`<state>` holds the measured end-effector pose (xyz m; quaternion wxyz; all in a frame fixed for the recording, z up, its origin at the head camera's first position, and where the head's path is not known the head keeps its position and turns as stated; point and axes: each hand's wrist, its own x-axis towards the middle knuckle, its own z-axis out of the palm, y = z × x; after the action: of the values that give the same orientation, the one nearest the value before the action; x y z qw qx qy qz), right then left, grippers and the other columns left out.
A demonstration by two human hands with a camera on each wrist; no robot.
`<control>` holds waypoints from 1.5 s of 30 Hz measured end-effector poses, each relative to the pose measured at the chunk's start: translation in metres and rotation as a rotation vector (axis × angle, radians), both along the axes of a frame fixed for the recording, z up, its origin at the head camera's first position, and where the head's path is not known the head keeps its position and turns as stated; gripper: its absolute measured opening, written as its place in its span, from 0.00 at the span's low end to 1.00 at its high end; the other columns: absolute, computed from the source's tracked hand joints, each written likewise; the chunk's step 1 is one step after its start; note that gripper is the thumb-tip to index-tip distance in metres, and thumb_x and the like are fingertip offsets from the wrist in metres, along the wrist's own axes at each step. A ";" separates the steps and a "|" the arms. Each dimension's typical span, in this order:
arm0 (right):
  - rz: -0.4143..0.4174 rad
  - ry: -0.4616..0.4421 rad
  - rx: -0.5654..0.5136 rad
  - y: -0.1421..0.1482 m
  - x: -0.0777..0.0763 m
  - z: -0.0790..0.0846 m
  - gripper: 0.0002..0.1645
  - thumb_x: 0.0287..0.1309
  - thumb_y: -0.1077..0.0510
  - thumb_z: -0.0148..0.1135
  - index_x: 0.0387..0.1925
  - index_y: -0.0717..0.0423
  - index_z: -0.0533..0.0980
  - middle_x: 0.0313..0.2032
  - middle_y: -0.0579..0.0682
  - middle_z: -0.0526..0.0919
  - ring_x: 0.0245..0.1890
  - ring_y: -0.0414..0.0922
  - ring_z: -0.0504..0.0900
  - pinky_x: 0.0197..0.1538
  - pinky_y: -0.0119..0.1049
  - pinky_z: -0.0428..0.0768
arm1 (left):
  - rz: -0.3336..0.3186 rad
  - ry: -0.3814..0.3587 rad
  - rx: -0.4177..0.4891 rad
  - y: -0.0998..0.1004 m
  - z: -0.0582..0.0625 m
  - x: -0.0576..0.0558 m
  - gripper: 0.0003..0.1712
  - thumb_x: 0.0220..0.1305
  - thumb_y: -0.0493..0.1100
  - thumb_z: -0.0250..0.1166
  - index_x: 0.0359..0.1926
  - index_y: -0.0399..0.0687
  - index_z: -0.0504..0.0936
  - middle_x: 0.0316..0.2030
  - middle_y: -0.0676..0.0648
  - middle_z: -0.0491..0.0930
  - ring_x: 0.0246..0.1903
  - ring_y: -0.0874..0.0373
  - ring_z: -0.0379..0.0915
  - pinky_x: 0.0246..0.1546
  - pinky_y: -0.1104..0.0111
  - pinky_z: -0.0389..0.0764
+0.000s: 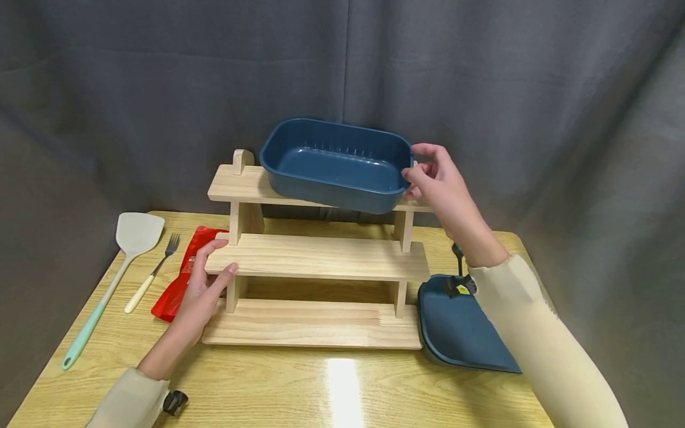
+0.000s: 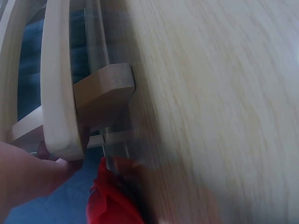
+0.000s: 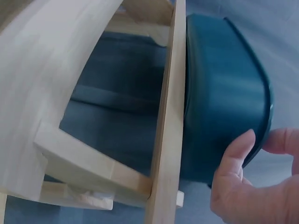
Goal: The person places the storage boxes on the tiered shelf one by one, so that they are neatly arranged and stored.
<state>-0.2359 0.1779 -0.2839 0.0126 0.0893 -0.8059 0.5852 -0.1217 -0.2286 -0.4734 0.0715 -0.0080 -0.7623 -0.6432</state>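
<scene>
A blue plastic bin [image 1: 337,160] sits on the top tier of a three-tier wooden shelf rack [image 1: 316,257]. My right hand [image 1: 436,178] pinches the bin's right rim; in the right wrist view the thumb [image 3: 238,149] lies against the bin's outer wall [image 3: 224,93]. On the other side, my left hand [image 1: 203,285] grips the left end of the middle tier, thumb on the front edge and fingers around the end. The left wrist view has the left hand [image 2: 28,175] at the end of a wooden board [image 2: 58,84].
Left of the rack lie a red packet [image 1: 173,297], a fork [image 1: 152,276] with a cream handle and a spatula [image 1: 136,235] with a mint handle. A second blue bin [image 1: 465,333] stands at right, a black utensil [image 1: 458,255] beside it, partly behind my forearm. A grey curtain [image 1: 342,59] hangs behind.
</scene>
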 end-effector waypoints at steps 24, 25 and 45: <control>-0.015 0.000 -0.245 -0.005 0.008 -0.013 0.28 0.77 0.62 0.55 0.74 0.65 0.70 0.43 0.58 0.75 0.32 0.44 0.77 0.38 0.28 0.84 | -0.002 -0.004 -0.001 0.004 0.000 0.003 0.37 0.84 0.47 0.62 0.84 0.60 0.57 0.82 0.52 0.50 0.76 0.50 0.49 0.68 0.60 0.62; -0.015 -0.001 -0.237 -0.005 0.007 -0.013 0.28 0.77 0.62 0.55 0.74 0.65 0.70 0.43 0.57 0.75 0.33 0.44 0.77 0.38 0.28 0.84 | -0.002 -0.004 -0.001 0.004 0.000 0.003 0.37 0.84 0.48 0.62 0.85 0.60 0.57 0.82 0.51 0.50 0.76 0.49 0.48 0.68 0.59 0.62; 0.007 -0.057 -0.286 -0.007 -0.007 -0.009 0.27 0.78 0.65 0.54 0.75 0.65 0.70 0.41 0.56 0.74 0.30 0.41 0.77 0.37 0.25 0.84 | -0.001 -0.004 0.002 0.001 -0.001 0.004 0.37 0.84 0.48 0.61 0.85 0.59 0.57 0.81 0.52 0.50 0.73 0.53 0.51 0.66 0.63 0.65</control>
<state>-0.2431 0.1707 -0.2925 -0.0001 0.0728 -0.7140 0.6963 -0.1175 -0.2272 -0.4740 0.0695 -0.0070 -0.7617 -0.6441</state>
